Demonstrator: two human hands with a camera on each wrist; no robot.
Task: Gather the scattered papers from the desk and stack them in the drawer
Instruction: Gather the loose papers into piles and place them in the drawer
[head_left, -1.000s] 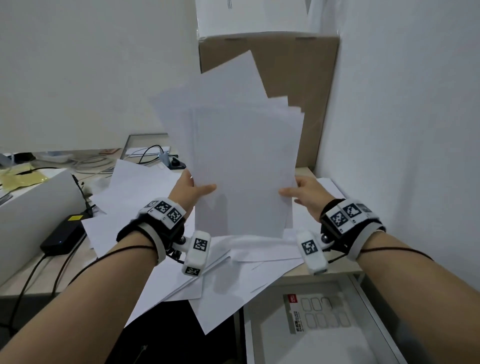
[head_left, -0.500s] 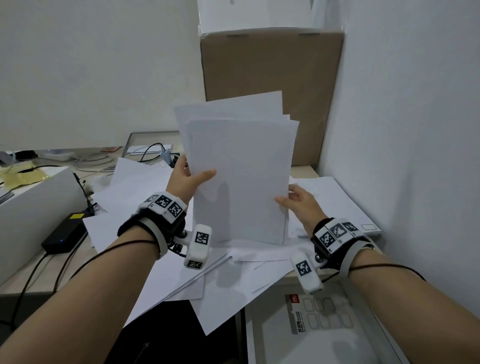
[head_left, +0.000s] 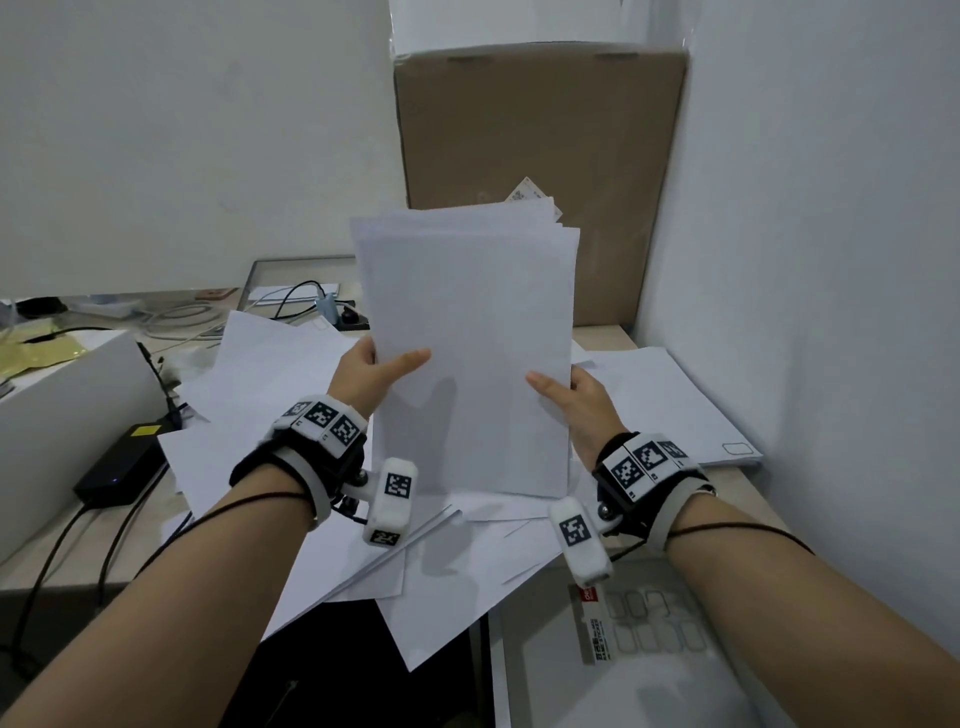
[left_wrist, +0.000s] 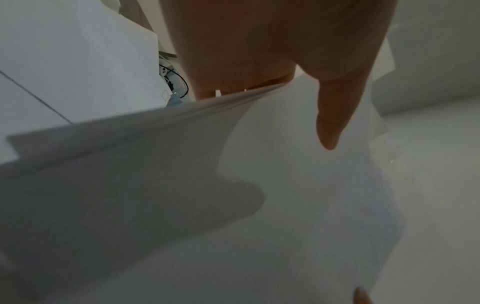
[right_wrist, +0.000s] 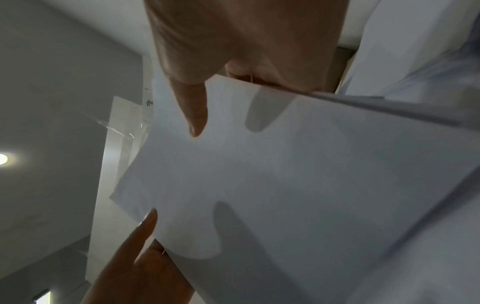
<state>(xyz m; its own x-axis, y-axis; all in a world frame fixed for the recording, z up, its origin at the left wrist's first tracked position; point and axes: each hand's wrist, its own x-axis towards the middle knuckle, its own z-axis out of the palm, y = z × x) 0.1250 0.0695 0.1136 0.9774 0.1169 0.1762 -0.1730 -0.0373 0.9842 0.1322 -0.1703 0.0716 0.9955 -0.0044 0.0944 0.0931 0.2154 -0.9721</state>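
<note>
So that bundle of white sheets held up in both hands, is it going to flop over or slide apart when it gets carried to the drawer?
The paper bundle probably stays fairly upright: it stands on edge with only a slight curve while the left hand and right hand pinch its sides. The sheets could slip: their top edges are fanned unevenly. It looks light, since thumbs and fingers alone hold it.

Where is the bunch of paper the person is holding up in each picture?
Head view: the bunch of paper stands upright in the middle, between the left hand and right hand.
Left wrist view: it fills the lower middle, under the thumb.
Right wrist view: it fills the middle and right.
Shared landmark: the left thumb on the front sheet.
</note>
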